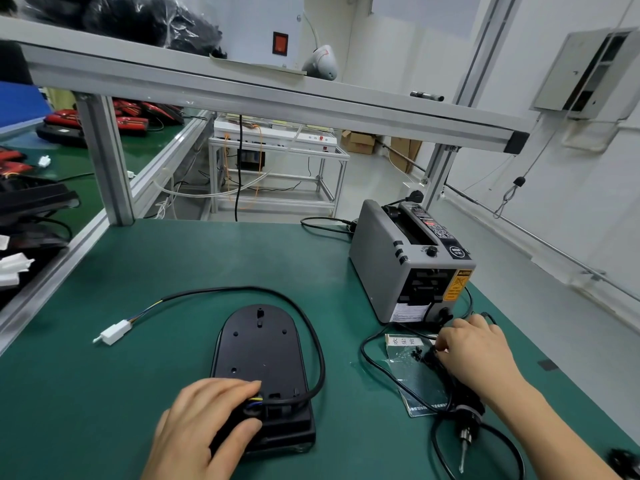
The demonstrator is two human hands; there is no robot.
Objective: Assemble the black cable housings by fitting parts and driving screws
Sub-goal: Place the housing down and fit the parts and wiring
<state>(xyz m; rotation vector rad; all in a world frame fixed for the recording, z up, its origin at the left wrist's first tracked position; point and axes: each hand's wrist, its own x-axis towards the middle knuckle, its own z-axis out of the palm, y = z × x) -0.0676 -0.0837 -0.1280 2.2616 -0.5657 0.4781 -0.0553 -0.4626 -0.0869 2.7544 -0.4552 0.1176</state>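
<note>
The left hand [204, 424] grips the near end of the black housing [259, 344] at six o'clock on the table [156, 265], fingers curled round the cable entry. The housing is probably a light, rigid plastic shell, best held by its edges; it is smooth, round-topped and dotted with screw holes. Its springy cable [311, 327] loops round the three o'clock side. At four o'clock the right hand [474, 355] bunches its fingertips over tiny, easily dropped screws [417, 355]; whether it holds one, I cannot tell.

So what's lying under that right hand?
Small black screws on a clear plastic bag, and a black electric screwdriver beneath the wrist. The right hand covers whether a screw is pinched.
</note>
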